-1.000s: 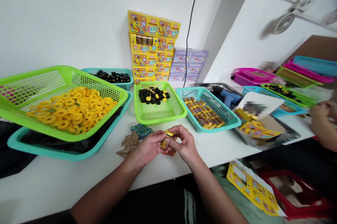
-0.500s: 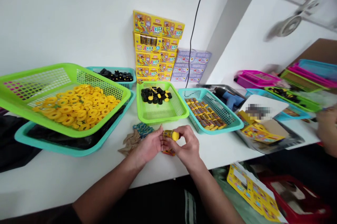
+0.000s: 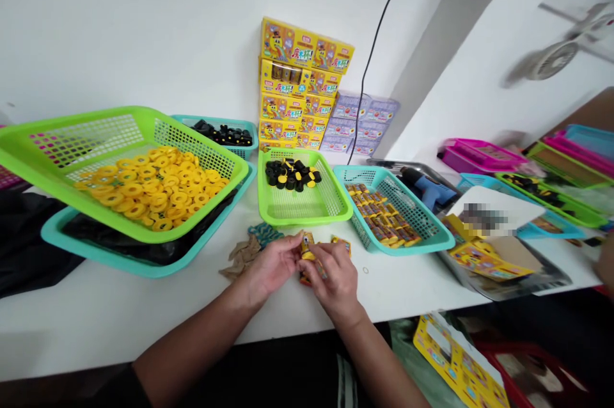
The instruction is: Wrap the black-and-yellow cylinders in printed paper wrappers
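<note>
Clamps small printed cylinder, tilted, in grip of left hand; pinches lower end with right hand, likely for two-handed control. Holds it above surface, near green basket and teal basket, apparently set within easy reach.

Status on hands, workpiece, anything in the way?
Left hand, right hand both on small yellow cylinder. Cylinder partly hidden. Crumpled tan material beside left hand, not blocking.
</note>
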